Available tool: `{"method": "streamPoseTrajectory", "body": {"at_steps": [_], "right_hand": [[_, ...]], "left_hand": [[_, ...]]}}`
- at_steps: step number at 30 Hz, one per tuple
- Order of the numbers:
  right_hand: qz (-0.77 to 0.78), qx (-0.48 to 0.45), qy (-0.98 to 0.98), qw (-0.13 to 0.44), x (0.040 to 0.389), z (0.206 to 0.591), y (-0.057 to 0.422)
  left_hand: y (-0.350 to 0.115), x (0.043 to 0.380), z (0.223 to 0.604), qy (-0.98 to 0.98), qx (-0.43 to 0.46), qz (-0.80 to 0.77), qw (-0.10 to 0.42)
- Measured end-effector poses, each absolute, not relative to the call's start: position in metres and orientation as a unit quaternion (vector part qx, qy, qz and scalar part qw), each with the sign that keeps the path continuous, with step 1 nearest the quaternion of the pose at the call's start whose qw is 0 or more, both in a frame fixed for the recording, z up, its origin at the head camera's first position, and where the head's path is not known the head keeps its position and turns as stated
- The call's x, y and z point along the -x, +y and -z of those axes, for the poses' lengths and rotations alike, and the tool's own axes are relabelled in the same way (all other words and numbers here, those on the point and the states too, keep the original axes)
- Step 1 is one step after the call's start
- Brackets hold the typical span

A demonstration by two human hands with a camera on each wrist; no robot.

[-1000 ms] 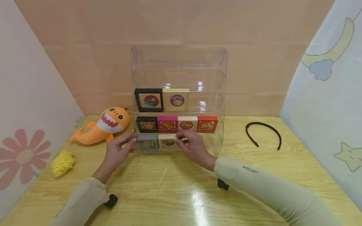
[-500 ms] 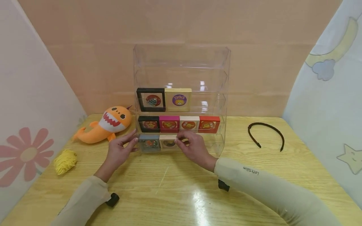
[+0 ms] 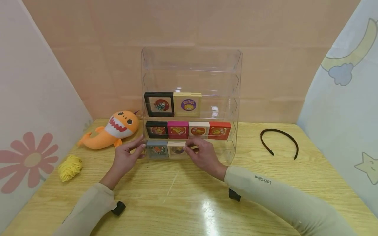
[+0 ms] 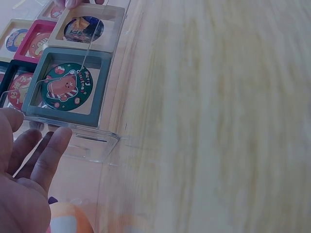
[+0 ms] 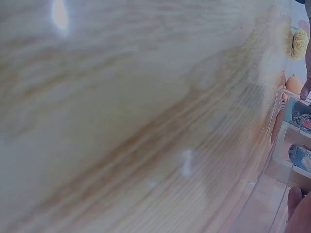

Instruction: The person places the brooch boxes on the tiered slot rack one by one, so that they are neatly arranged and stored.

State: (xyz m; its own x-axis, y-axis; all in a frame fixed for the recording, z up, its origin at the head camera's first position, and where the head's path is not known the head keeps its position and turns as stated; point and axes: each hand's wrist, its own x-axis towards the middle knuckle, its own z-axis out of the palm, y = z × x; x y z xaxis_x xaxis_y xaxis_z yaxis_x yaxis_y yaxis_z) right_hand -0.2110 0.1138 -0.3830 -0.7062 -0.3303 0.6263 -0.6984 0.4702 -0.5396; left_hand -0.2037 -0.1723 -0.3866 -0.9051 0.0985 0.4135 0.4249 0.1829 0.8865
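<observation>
My right hand (image 3: 203, 155) pinches the right end of a cream square display frame (image 3: 174, 150) on the bottom tier of a clear acrylic rack (image 3: 189, 83). Its fingertips cover that frame's upper right corner. Left of it, in the same tier, stands a grey-blue frame (image 4: 104, 80) with a round green badge inside. My left hand (image 3: 125, 159) is at the rack's lower left side, thumb tip by the grey-blue frame's edge. In the left wrist view its fingers (image 4: 51, 155) reach out fairly straight beside the rack, holding nothing.
Higher tiers hold a black frame (image 3: 159, 113), a yellow frame (image 3: 187, 113) and a row with magenta (image 3: 178, 124) and red frames (image 3: 220, 124). An orange shark plush (image 3: 100, 139) and yellow yarn (image 3: 70, 168) lie left; a dark headband (image 3: 279, 131) lies right.
The whole head view has shifted slightly to the right. Both hands keep their places at the rack, and the cream frame now sits close against the grey-blue one.
</observation>
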Motion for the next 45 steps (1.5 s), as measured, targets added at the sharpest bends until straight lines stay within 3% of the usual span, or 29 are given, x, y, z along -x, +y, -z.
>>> {"method": "streamPoseTrajectory", "body": {"at_steps": [16, 29, 45], "right_hand": [[-0.419, -0.304, -0.829, 0.21, 0.211, 0.382, 0.115], [-0.416, -0.306, -0.83, 0.21, 0.212, 0.382, 0.118], [-0.349, -0.341, -0.844, 0.222, 0.191, 0.375, 0.148]], "left_hand": [[-0.165, 0.194, 0.368, -0.761, 0.169, 0.613, 0.127], [-0.173, 0.211, 0.395, -0.754, 0.171, 0.621, 0.128], [-0.177, 0.213, 0.398, -0.763, 0.16, 0.614, 0.124]]}}
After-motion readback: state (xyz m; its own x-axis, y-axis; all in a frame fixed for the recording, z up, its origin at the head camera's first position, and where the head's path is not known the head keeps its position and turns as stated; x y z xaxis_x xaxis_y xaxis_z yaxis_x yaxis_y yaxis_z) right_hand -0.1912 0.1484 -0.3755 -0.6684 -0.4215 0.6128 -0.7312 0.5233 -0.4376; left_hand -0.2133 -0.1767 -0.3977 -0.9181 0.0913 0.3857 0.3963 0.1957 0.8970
